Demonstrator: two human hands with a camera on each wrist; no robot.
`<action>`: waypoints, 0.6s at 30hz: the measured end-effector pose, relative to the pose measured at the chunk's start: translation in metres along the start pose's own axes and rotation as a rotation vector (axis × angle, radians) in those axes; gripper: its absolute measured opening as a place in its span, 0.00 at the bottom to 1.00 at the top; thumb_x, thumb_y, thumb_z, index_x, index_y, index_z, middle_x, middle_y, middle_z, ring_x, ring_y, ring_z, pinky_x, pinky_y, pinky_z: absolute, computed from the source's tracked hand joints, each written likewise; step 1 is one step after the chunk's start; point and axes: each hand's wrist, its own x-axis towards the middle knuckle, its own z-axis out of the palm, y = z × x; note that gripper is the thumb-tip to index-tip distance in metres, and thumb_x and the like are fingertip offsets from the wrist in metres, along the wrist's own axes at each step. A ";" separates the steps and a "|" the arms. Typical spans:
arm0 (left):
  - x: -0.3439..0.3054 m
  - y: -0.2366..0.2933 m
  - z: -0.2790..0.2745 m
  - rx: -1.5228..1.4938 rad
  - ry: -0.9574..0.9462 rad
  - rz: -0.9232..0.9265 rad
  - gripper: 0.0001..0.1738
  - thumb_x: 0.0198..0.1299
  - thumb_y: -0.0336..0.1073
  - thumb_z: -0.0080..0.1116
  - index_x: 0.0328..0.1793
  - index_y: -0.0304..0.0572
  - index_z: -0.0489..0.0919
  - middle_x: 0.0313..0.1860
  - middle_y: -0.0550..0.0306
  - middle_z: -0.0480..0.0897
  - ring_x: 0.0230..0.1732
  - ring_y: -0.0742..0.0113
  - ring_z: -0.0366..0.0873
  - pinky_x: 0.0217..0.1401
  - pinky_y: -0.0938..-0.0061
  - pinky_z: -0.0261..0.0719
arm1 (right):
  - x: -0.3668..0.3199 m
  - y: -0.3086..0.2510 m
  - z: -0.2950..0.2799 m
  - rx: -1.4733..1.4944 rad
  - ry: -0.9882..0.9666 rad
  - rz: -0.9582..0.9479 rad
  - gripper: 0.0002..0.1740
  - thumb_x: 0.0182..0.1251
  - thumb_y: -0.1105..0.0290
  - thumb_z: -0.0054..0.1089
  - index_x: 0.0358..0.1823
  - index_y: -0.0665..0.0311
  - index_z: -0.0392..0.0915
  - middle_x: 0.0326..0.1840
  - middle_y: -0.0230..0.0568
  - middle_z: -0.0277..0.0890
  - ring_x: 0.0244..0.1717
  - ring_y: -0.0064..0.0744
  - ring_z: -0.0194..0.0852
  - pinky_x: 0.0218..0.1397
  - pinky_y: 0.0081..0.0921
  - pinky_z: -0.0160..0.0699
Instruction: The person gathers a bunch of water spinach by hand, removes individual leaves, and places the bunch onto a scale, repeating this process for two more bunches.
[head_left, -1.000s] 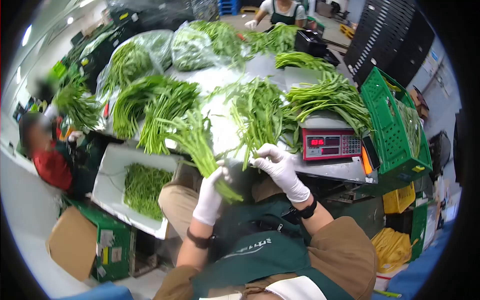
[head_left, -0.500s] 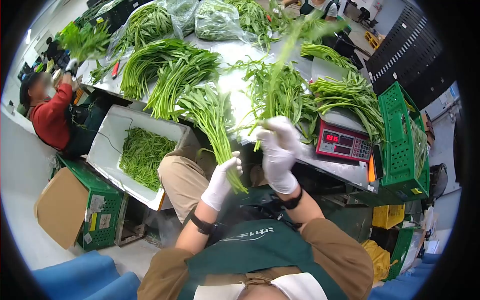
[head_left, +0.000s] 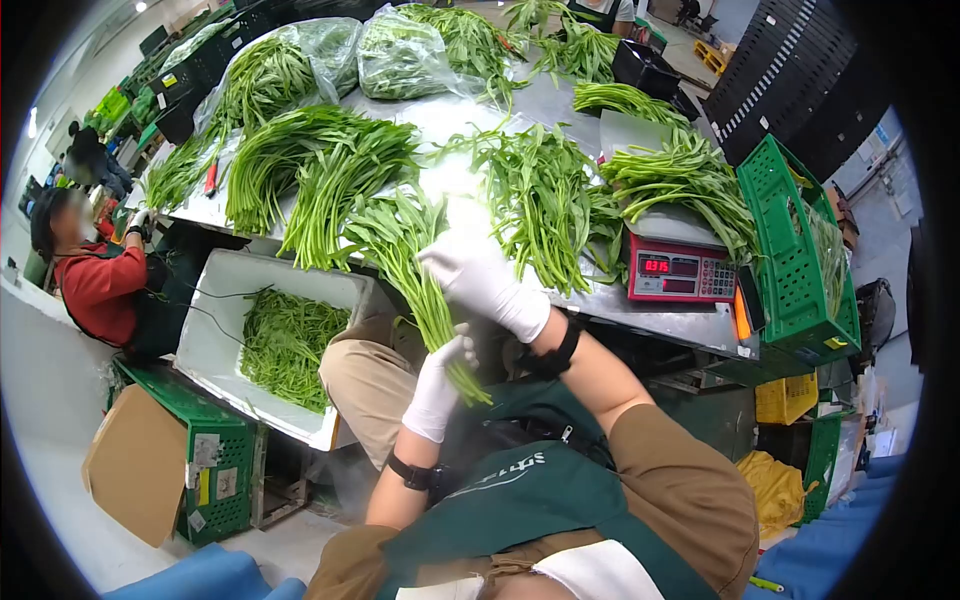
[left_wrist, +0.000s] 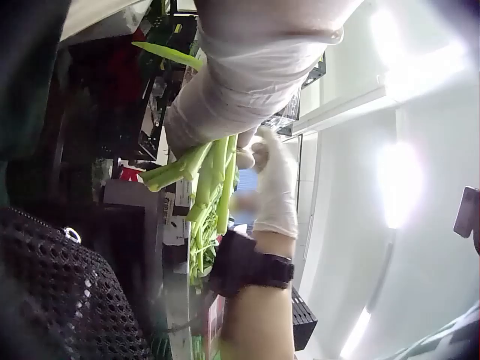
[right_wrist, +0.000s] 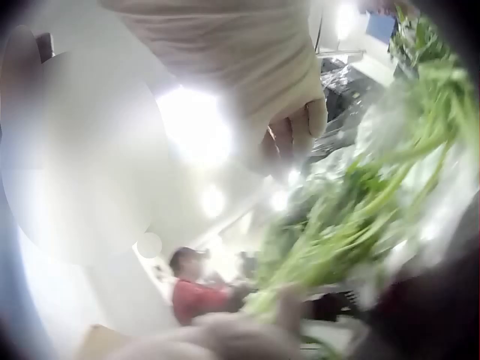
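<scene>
My gloved left hand (head_left: 438,392) grips the lower stems of a bunch of water spinach (head_left: 428,312), cut ends poking out below the fist. The leafy tops lean away over the table edge. In the left wrist view the cut stems (left_wrist: 214,184) stick out beneath the glove. My gloved right hand (head_left: 490,280) is above the left, fingertips right at the middle of the bunch. The right wrist view shows its fingers (right_wrist: 296,127) bent, close over the greens; I cannot tell whether they pinch a stem. A loose pile of water spinach (head_left: 545,205) lies just beyond.
More bundles (head_left: 290,165) lie on the metal table (head_left: 425,115), with bagged greens (head_left: 405,55) behind. A red scale (head_left: 680,270) bearing greens reads 0.315. A green crate (head_left: 800,260) stands right; a white foam box (head_left: 215,330) of trimmings sits left. Another person (head_left: 100,270) works at far left.
My right hand lifted a long stem from the loose pile, then moved left to the bunch. My left hand has kept its grip on the bunch.
</scene>
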 end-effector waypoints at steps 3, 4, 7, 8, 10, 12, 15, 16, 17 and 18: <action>0.001 -0.003 0.007 0.025 -0.022 -0.009 0.18 0.66 0.31 0.57 0.62 0.39 0.73 0.36 0.60 0.79 0.34 0.70 0.76 0.42 0.73 0.77 | -0.009 0.054 -0.031 -0.286 -0.049 -0.117 0.11 0.63 0.59 0.63 0.36 0.59 0.84 0.26 0.46 0.80 0.28 0.50 0.80 0.36 0.41 0.79; 0.003 -0.002 0.009 0.025 -0.029 -0.015 0.17 0.66 0.31 0.56 0.61 0.40 0.73 0.35 0.59 0.79 0.34 0.70 0.76 0.41 0.73 0.77 | -0.012 0.057 -0.039 -0.272 -0.081 -0.137 0.12 0.63 0.58 0.64 0.36 0.59 0.84 0.25 0.45 0.80 0.27 0.51 0.79 0.35 0.41 0.79; 0.006 -0.004 0.011 0.019 -0.027 -0.005 0.18 0.67 0.31 0.56 0.61 0.41 0.73 0.36 0.59 0.79 0.34 0.70 0.76 0.41 0.73 0.76 | -0.014 0.056 -0.046 -0.349 -0.134 -0.160 0.14 0.61 0.56 0.65 0.36 0.59 0.83 0.25 0.45 0.80 0.26 0.50 0.79 0.34 0.42 0.79; 0.008 -0.005 0.011 0.018 -0.028 -0.006 0.18 0.66 0.31 0.56 0.61 0.41 0.73 0.36 0.58 0.79 0.34 0.70 0.76 0.40 0.73 0.76 | -0.014 0.054 -0.046 -0.362 -0.156 -0.173 0.14 0.61 0.56 0.65 0.36 0.59 0.83 0.25 0.45 0.80 0.26 0.50 0.80 0.34 0.42 0.79; 0.007 -0.006 0.008 0.028 -0.018 -0.012 0.18 0.66 0.31 0.56 0.61 0.41 0.73 0.36 0.58 0.79 0.33 0.70 0.76 0.40 0.73 0.76 | -0.016 0.060 -0.041 -0.371 -0.186 -0.121 0.13 0.62 0.56 0.63 0.38 0.59 0.83 0.24 0.45 0.80 0.27 0.50 0.80 0.35 0.42 0.79; 0.005 -0.005 0.009 0.024 0.006 -0.013 0.18 0.66 0.31 0.56 0.62 0.41 0.73 0.35 0.58 0.79 0.33 0.69 0.76 0.40 0.73 0.76 | -0.016 0.063 -0.040 -0.358 -0.264 0.018 0.14 0.63 0.57 0.61 0.38 0.59 0.82 0.25 0.45 0.80 0.29 0.50 0.80 0.36 0.42 0.79; 0.001 -0.001 0.012 0.031 0.022 -0.002 0.18 0.66 0.30 0.56 0.62 0.40 0.72 0.35 0.58 0.79 0.33 0.69 0.76 0.40 0.72 0.76 | -0.011 0.079 -0.062 -0.176 -0.319 0.282 0.14 0.66 0.58 0.57 0.41 0.61 0.82 0.36 0.48 0.81 0.37 0.44 0.81 0.42 0.34 0.79; 0.000 0.000 0.011 0.034 0.021 0.003 0.18 0.66 0.30 0.55 0.62 0.40 0.72 0.35 0.58 0.79 0.33 0.69 0.76 0.40 0.72 0.76 | -0.003 0.074 -0.080 -0.059 -0.267 0.359 0.14 0.67 0.59 0.56 0.41 0.62 0.82 0.35 0.45 0.82 0.36 0.39 0.81 0.43 0.31 0.78; 0.000 0.000 0.011 0.037 0.017 0.009 0.18 0.66 0.30 0.55 0.62 0.40 0.72 0.35 0.58 0.79 0.33 0.69 0.76 0.40 0.72 0.76 | 0.006 0.068 -0.100 0.057 -0.214 0.432 0.14 0.69 0.60 0.56 0.42 0.63 0.82 0.34 0.42 0.82 0.35 0.33 0.81 0.43 0.28 0.78; 0.001 0.000 0.009 0.035 0.010 0.006 0.19 0.66 0.30 0.55 0.63 0.40 0.72 0.35 0.58 0.79 0.33 0.68 0.76 0.40 0.71 0.76 | 0.011 0.075 -0.116 0.172 -0.159 0.479 0.15 0.71 0.60 0.55 0.43 0.64 0.82 0.34 0.39 0.82 0.36 0.28 0.80 0.43 0.26 0.78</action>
